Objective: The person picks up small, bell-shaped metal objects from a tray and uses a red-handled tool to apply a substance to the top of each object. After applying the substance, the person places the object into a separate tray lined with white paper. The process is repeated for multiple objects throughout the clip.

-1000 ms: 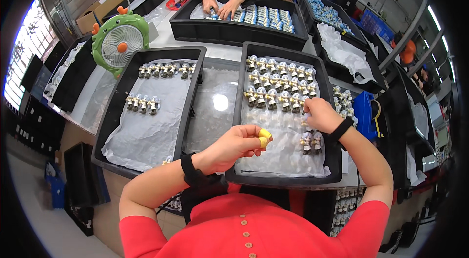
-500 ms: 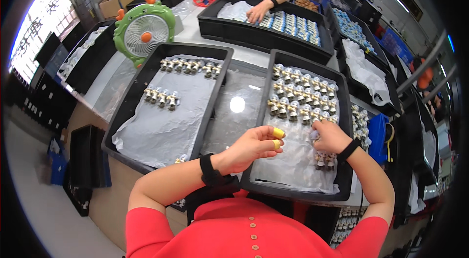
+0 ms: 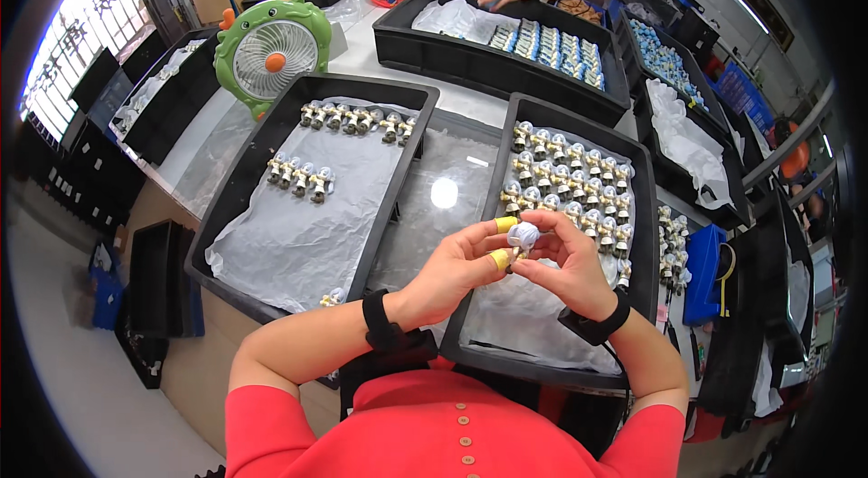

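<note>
The scene is brightly and evenly lit, with daylight admitted through the windows [image 3: 68, 71] at the left, which are blown out to near white, and a round glare spot is thrown onto the clear plastic sheet [image 3: 443, 193] between the two black trays. Only soft, faint shadows are cast beneath the hands and trays, and the centre of the frame is rendered sharply. Strong fisheye distortion is seen toward the rim, where straight tray edges are bent, detail is smeared and the corners are lost to a black vignette.
</note>
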